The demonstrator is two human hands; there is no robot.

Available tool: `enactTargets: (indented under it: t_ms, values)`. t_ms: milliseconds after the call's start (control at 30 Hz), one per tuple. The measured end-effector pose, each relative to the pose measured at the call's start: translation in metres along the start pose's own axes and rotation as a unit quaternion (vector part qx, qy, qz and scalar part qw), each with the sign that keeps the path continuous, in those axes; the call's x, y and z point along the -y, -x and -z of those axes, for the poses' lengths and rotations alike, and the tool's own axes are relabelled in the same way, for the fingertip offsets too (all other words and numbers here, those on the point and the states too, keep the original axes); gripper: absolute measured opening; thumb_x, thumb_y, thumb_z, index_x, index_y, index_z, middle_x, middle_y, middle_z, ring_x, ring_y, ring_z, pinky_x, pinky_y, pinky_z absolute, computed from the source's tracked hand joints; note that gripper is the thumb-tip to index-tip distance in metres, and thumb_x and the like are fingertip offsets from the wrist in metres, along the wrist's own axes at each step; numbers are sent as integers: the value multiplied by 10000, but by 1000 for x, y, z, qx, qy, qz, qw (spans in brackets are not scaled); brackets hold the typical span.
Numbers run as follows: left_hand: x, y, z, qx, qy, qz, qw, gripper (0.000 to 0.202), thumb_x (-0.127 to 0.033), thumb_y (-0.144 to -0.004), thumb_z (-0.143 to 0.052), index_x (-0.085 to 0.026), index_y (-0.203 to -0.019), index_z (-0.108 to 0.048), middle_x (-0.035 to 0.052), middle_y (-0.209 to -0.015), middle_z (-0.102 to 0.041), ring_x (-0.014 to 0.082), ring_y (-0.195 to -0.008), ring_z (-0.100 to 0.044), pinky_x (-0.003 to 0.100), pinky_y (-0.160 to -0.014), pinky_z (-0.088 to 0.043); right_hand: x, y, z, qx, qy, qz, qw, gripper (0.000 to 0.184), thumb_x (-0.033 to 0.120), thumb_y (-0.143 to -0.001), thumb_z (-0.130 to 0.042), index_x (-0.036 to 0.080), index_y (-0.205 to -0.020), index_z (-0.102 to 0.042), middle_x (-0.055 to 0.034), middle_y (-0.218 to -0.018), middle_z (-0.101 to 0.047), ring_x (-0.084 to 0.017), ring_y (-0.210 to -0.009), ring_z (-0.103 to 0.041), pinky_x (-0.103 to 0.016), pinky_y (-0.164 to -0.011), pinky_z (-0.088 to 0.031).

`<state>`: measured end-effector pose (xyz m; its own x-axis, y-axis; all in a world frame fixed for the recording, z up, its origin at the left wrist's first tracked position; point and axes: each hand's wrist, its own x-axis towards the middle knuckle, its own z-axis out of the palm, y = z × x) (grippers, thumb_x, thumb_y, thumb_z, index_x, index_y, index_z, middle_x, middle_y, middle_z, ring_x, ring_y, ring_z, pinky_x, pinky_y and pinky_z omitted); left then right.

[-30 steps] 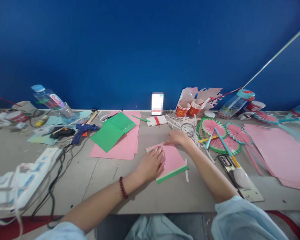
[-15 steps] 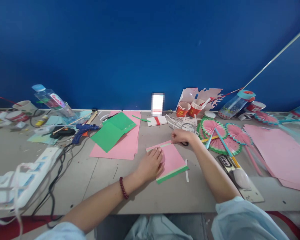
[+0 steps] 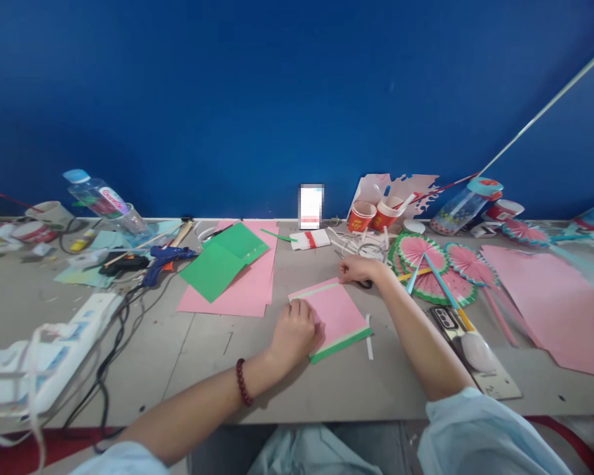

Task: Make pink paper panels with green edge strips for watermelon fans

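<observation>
A square pink sheet of paper (image 3: 334,310) lies flat in front of me, with a pale strip along its far edge and a green band (image 3: 339,346) along its near edge. My left hand (image 3: 296,330) rests over the sheet's left side, fingers curled and thumb toward the paper; what lies under the fingers is hidden. At the far right corner, where the pale strip ends, my right hand (image 3: 355,269) is closed in a pinch on the paper. Dark scissor handles (image 3: 365,284) show partly beside that hand. A narrow white strip (image 3: 369,346) lies off the sheet's right edge.
Green sheets (image 3: 218,264) overlap pink paper to the left, near a blue glue gun (image 3: 165,260) and a power strip (image 3: 76,349). Pleated watermelon fans (image 3: 422,254), red paper cups (image 3: 362,216), and a phone with a mouse (image 3: 478,353) stand or lie to the right.
My left hand has drawn slightly back and left, and its fingers have gone from lying flatter on the sheet to curled. My right hand and the sheet stay nearly in place.
</observation>
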<state>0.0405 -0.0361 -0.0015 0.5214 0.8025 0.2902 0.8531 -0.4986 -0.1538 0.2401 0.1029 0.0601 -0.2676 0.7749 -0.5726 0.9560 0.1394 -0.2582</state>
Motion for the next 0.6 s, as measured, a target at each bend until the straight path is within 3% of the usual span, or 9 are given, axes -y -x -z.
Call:
enactTargets:
  t_ms: [200, 367, 600]
  values:
    - [3, 1, 4, 11, 10, -2, 1000, 371, -327, -861, -514, -19, -1019, -649, 189, -933, -621, 299, -859, -551, 396, -691, -432, 0, 1, 1, -1, -5, -3, 1000, 58, 204, -734, -652, 171, -724, -606, 15, -619, -609, -104, -554, -527, -203, -545, -362]
    - [4, 2, 0, 20, 40, -4, 999, 405, -316, -874, -476, -23, -1119, -612, 244, -1143, -595, 333, -988, -555, 427, -747, -452, -3, 0, -1, 5, -7, 5, 1000, 28, 189, -752, -616, 171, -732, -609, 21, -564, -582, -98, -487, -500, -205, -521, -364]
    - [5, 2, -5, 25, 82, 0, 996, 404, -281, -873, -470, -16, -1156, -581, 256, -1146, -593, 353, -1026, -567, 464, -808, -462, -7, 4, 3, -3, -26, 21, 999, 87, 195, -806, -537, 174, -826, -619, 2, -619, -616, -97, -454, -497, -208, -496, -361]
